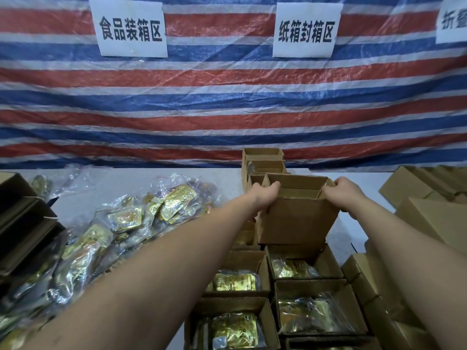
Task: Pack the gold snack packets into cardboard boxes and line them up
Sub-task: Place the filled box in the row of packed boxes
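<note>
While both hands carry the open box (298, 218) above the rows of filled boxes (313, 306), the snack packets (141, 218) lie heaped in clear bags to the left of it. The left hand (265, 195) grips its left rim, fingers curled over the edge; the right hand (346, 189) grips its right rim likewise. It is judged best set down level, flush behind the filled rows, flaps kept outward. More empty boxes (264, 160) stand just beyond it.

Striped tarp (227, 102), paper signs (130, 27)
</note>
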Motion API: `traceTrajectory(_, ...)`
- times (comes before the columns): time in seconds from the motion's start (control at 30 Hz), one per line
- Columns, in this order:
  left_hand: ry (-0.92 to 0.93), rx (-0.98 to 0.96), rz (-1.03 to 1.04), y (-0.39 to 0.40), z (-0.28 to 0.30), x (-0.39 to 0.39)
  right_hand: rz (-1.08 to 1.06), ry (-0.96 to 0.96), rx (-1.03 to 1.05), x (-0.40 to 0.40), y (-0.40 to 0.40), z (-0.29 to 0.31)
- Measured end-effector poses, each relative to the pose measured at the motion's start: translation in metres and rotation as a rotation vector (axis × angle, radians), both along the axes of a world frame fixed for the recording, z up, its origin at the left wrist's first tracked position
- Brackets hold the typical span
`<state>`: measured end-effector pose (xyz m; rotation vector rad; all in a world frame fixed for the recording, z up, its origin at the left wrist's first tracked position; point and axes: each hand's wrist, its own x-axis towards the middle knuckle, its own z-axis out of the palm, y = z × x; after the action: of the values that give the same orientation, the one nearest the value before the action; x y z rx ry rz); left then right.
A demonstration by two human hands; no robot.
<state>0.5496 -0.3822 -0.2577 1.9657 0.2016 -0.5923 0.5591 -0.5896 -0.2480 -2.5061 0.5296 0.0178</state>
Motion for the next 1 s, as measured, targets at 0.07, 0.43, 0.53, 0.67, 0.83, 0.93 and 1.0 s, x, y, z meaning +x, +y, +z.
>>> traceTrajectory(0.07, -0.008, -0.010, 0.009, 0.002, 0.000, -0.001, -0.012, -0.007, -0.013, -0.003, 0.001, 0.001)
traceTrajectory(0.43, -0.040, -0.051, -0.058, 0.000, -0.010, -0.009, -0.119, -0.102, -0.001, -0.016, 0.005, 0.004)
traceTrajectory(0.53, -0.065, -0.044, -0.061, -0.006, -0.011, -0.010, -0.116, -0.101, -0.007, -0.017, -0.002, 0.004)
traceTrajectory(0.67, -0.065, -0.013, -0.060, -0.013, -0.009, -0.009, -0.099, -0.079, 0.005, -0.017, -0.003, 0.000)
traceTrajectory(0.83, -0.048, 0.007, -0.018, -0.011, -0.006, -0.006, -0.081, -0.090, 0.064, -0.018, -0.006, -0.001)
traceTrajectory(0.93, -0.051, -0.003, -0.016, -0.010, -0.007, -0.007, -0.087, -0.087, 0.080, -0.017, -0.009, -0.002)
traceTrajectory(1.0, -0.047, -0.005, -0.029, -0.008, -0.007, -0.009, -0.077, -0.060, 0.088, -0.018, -0.009, -0.001)
